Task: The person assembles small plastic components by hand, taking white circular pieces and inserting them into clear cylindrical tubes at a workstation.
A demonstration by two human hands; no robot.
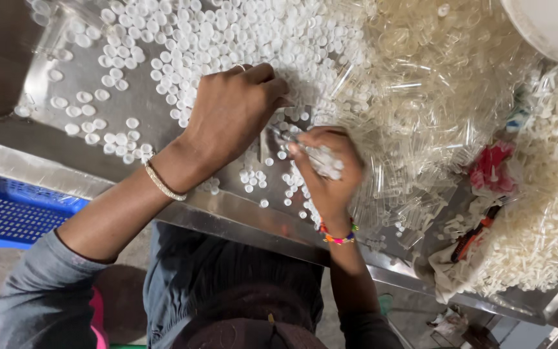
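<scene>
A: Hands?

B: Left hand (230,113) lies palm down on the bench (59,171), fingers curled into the near edge of the white caps (182,39); whether it pinches one I cannot tell, the fingertips are hidden. Right hand (327,165) is closed round a small bunch of clear tubes (321,158), thumb on top.

A: Where's that bunch?

B: Just right of the left hand, nearly touching its fingertips, over the bare steel strip below the caps.

A: Which way does it point?

B: Blurred, but the long axis looks slanted, one end up-left toward the left hand, the other down-right into the palm. Open end or closed, cannot tell.

A: How to do this step well?

B: My read: keep the tubes parallel in the grip, ends level and facing the left hand, and take one cap at a time. Hold low over the steel so strays stay there.

A: Other stuff?

B: Big tube heap (421,84) right of the left hand, blue crate (14,216) down-left of it.
</scene>
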